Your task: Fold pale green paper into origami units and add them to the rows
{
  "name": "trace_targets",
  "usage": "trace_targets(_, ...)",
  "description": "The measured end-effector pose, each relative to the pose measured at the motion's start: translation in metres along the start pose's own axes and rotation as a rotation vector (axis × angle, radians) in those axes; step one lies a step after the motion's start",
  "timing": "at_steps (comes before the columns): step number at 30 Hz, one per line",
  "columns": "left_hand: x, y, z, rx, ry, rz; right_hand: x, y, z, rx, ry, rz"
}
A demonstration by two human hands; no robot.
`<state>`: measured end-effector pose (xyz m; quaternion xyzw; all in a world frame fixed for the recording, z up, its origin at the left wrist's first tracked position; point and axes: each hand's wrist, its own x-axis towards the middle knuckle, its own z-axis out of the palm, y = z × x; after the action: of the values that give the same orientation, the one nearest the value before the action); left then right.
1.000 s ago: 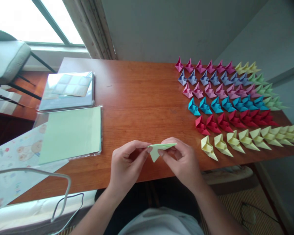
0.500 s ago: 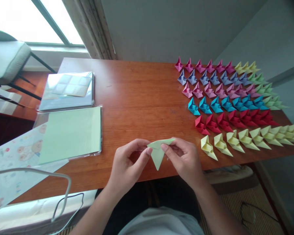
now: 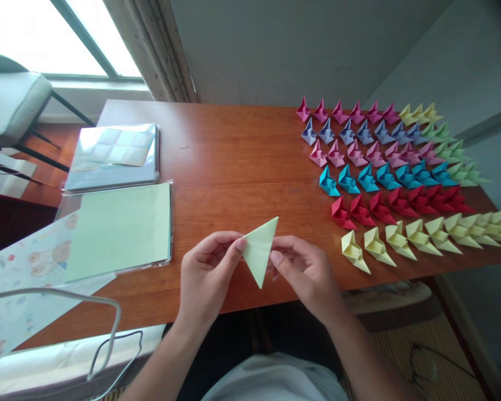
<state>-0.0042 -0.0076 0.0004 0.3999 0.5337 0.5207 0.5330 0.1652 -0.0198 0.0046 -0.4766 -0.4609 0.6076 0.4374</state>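
A pale green piece of folded origami paper (image 3: 261,248) is held above the front edge of the table, flat and triangular, one point up and one point down. My left hand (image 3: 215,267) pinches its left corner between thumb and fingers. At the paper's right edge, the thumb and bent fingers of my right hand (image 3: 303,270) close on it; some fingertips are hidden behind the paper. To the right stand rows of small folded paper pieces, the nearest a pale yellow one (image 3: 354,252), with a red one (image 3: 342,213) and a blue one (image 3: 328,181) beyond.
On the left of the wooden table (image 3: 229,161) lies a pack of light green paper (image 3: 121,231), with a second clear-wrapped pack (image 3: 112,175) behind it. A patterned sheet (image 3: 37,267) and a grey cable (image 3: 67,292) are at the front left. A chair (image 3: 16,103) stands by the window.
The folded paper has been turned, so a point now stands upward instead of a level top edge. My right thumb has slid from its face to its right edge. Both hands moved slightly left.
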Motion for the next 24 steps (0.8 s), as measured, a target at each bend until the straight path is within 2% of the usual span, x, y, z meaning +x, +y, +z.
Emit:
trace_targets(11, -0.0005, 0.0005, -0.0004, 0.037, 0.01, 0.003, -0.0007, -0.0013, -0.0017, -0.021, -0.031, -0.047)
trace_targets(24, -0.0006, -0.0005, 0.0001, 0.071, 0.018, 0.022, -0.0008, -0.0036, -0.0022, -0.035, -0.024, -0.033)
